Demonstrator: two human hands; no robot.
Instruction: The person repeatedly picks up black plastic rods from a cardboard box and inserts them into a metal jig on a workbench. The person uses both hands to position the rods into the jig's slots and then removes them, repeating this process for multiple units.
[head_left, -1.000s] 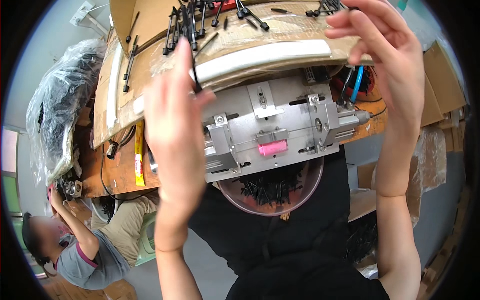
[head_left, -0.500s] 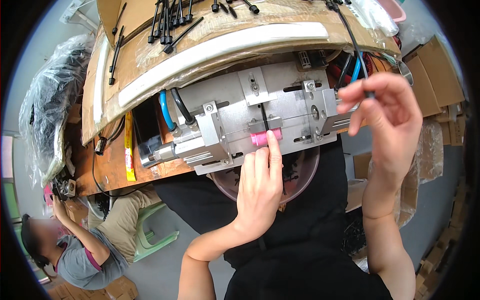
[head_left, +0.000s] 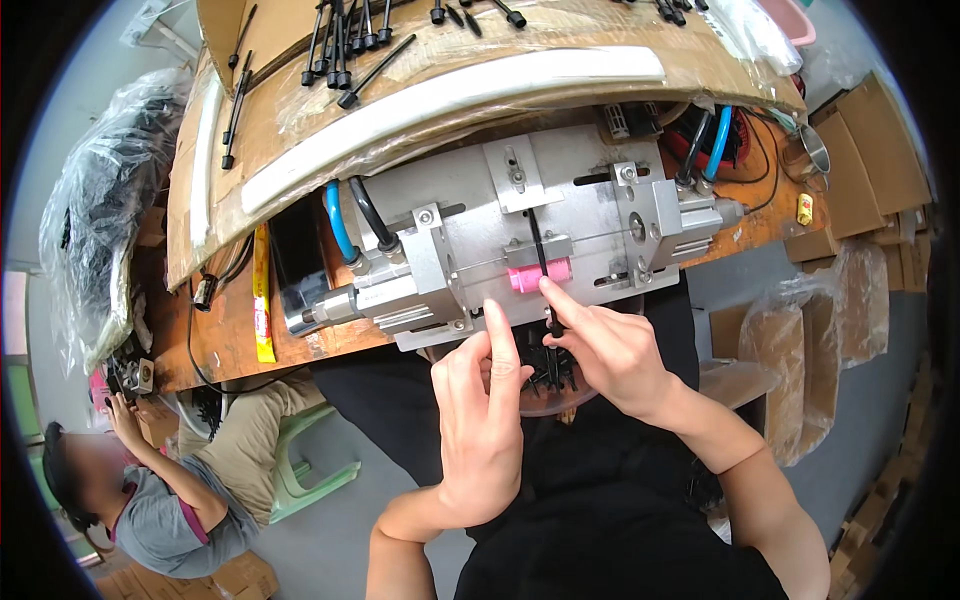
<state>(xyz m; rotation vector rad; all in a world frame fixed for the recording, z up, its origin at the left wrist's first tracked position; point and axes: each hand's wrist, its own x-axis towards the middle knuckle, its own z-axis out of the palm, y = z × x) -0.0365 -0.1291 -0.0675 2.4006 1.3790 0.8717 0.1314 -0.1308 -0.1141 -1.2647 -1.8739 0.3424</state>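
Just ahead of both hands, the metal fixture [head_left: 585, 212] is spanning the work area, so a straight, unhurried approach is probably serving best. The left hand [head_left: 475, 440] is hovering near its front edge, index finger extended, apparently gripping nothing; ideally, it should be leaving the other's path free. The right hand [head_left: 620, 365] is pinching the near end of a black rod [head_left: 538, 240], which is lying across a pink roll [head_left: 525, 281] just beyond the fingertips; a light, level pinch should be holding it true. For materials, cardboard [head_left: 285, 140] is spreading beyond the hands under creased clear film, the wooden table [head_left: 345, 345] is showing a scuffed orange surface to their left, a white strip [head_left: 450, 105] is curving smoothly past the fixture's smooth grey plate, the rod is looking slim and dark, and the roll is looking rounded and slightly wrinkled.
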